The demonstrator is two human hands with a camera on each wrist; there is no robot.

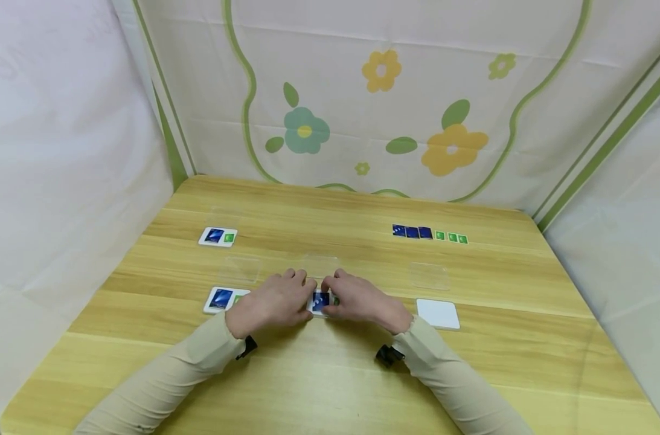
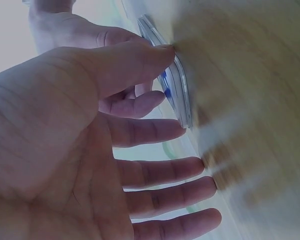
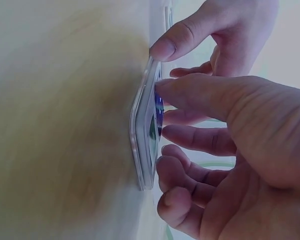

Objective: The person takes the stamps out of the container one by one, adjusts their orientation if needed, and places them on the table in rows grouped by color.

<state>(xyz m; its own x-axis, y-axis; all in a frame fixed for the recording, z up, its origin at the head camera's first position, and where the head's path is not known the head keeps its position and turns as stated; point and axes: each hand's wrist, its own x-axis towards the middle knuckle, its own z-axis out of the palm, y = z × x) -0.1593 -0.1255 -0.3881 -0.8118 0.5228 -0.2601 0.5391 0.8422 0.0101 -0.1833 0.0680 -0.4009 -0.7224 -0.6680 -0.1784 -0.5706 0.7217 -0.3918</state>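
Observation:
A rounded white plate (image 3: 146,135) in a clear rim lies on the table between the hands. On it are a dark blue picture piece (image 1: 320,301) and a green piece (image 3: 152,134), partly hidden by fingers. My left hand (image 1: 278,300) holds the plate by its edges between thumb and index finger; its other fingers extend, tips near the tabletop. From the right, my right hand (image 1: 362,300) has its thumb and index finger at opposite sides of the blue piece, pinching it against the plate. The right hand's remaining fingers bend loosely above the green piece.
Two white plates with blue and green pieces, one nearer (image 1: 221,299) and one farther (image 1: 218,236), lie left. A blank white plate (image 1: 437,313) lies right. Clear covers (image 1: 429,276) sit behind the plates. Blue pieces (image 1: 412,232) and green pieces (image 1: 452,237) form a row farther back.

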